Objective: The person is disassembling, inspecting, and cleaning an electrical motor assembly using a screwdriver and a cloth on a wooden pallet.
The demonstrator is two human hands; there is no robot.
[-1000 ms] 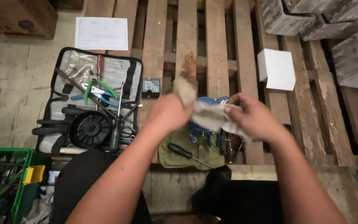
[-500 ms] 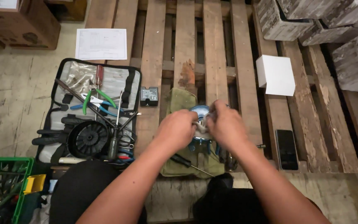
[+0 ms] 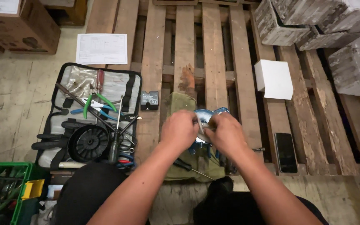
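We've got both hands, left hand (image 3: pixel 180 131) & right hand (image 3: pixel 226 134), fingers curled tight on a small blue-and-silver metal part (image 3: pixel 205 118) over the olive-green cloth (image 3: pixel 180 104), near the wooden pallet's (image 3: pixel 155 54) front edge. Risk: it slips, drops thru a slat gap. Part's shape mostly hidden by fingers, blurred too.

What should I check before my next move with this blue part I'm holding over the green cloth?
1. Both hands on the part: left hand and right hand meet at the blue part. Ok.
2. Firmness of grip: fingers blurred. Cannot tell.
3. Green cloth under the work: lies flat on the pallet. Ok.
4. Screwdriver within reach: on the cloth below the wrists. Ok.
5. Phone clear of the work: on a slat right of the hands. Ok.
6. Tool case open: ok.
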